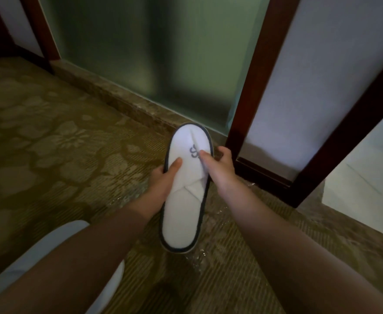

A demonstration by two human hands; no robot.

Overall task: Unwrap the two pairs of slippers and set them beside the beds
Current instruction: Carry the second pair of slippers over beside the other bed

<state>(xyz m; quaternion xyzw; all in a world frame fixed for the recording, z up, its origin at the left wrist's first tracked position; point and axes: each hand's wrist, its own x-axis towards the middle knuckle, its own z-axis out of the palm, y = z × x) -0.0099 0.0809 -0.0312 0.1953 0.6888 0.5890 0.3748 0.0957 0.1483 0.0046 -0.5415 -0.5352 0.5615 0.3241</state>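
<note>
A white slipper (183,214) with a dark rim and a grey logo is held above the carpet, toe pointing away from me. My left hand (163,180) grips its left edge, thumb on the flattened upper. My right hand (217,164) holds the right edge, thumb pressed by the logo. Clear plastic wrap (195,261) lies crinkled on the carpet below and around the slipper. Whether a second slipper sits under the held one cannot be told.
Patterned olive carpet (61,143) covers the floor. A frosted glass panel (163,64) on a stone sill stands ahead, with dark wooden frames (249,87) beside it. A white rounded object (56,241) sits at the lower left under my left arm.
</note>
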